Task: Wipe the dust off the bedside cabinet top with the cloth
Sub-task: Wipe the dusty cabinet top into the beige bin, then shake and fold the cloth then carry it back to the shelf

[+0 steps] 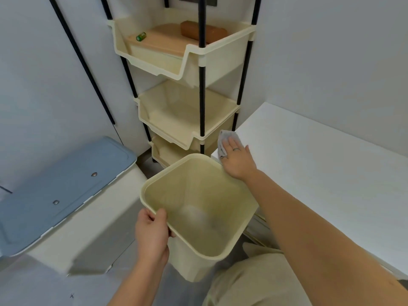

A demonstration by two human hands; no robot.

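The white bedside cabinet top (320, 173) fills the right side of the view. A small grey cloth (224, 141) lies at its near left corner, pressed flat under the fingers of my right hand (237, 161). My left hand (152, 233) grips the near rim of a cream plastic bin (198, 208), which is held tilted just below the cabinet's left edge, its mouth facing up. The bin's inside looks blurred; I cannot tell what lies in it.
A cream tiered rack with black poles (187, 85) stands behind the bin; its top tray holds a green bottle (141, 36) and a brown block (203, 30). A box with a blue lid (66, 184) sits at left. My knee (254, 281) is below.
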